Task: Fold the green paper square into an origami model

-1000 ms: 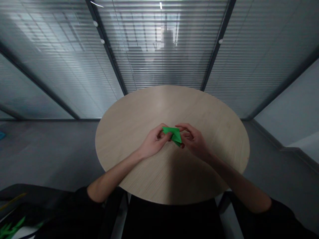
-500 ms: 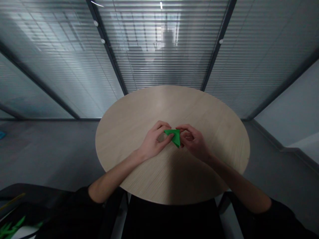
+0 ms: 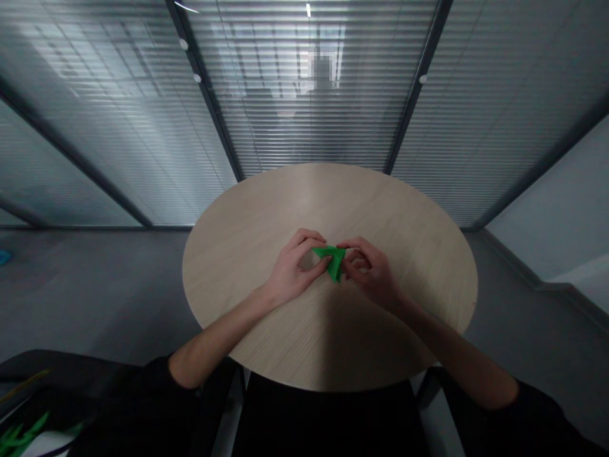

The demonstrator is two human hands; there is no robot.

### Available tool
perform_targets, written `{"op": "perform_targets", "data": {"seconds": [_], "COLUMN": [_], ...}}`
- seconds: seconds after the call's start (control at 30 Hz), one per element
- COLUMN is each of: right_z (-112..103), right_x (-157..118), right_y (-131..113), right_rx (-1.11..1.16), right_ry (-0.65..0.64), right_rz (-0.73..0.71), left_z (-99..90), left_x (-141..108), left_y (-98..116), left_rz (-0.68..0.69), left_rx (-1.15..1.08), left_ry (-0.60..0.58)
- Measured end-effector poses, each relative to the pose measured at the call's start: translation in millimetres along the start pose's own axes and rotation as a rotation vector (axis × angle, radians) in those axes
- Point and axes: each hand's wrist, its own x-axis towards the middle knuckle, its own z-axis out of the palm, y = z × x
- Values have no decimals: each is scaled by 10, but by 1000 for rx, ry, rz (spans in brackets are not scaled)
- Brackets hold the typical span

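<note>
head view: green paper (image 3: 335,260) between both hands (image 3: 294,270), above round table (image 3: 314,197).

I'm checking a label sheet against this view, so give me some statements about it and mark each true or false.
1. The left hand holds the green folded piece. True.
2. The right hand is well away from the green folded piece. False: its fingers are at the piece's edge.
3. Blinds hang beyond the table. True.
4. The table has square corners. False: its edge is rounded.
5. Both hands wear gloves. False: both are bare.
6. The sleeves are dark. True.
</note>
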Motion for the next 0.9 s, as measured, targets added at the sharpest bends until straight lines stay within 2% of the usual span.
{"op": "perform_targets", "data": {"seconds": [0.17,0.23,0.47,0.9], "right_z": [6,9,11,20], "right_x": [2,5,1,-10], "right_y": [-7,-8,-11,-32], "right_rx": [-28,-16,31,-59], "right_ry": [41,59,94,39], "right_rz": [-16,10,65,-87], "left_z": [24,16,-64,-8], "left_x": [-33,-35,10,-20], "left_y": [-34,-24,88,49], "left_rz": [-91,-91,59,116], "left_rx": [-92,-112,-119,-55], "left_ry": [90,78,-83,6]}}
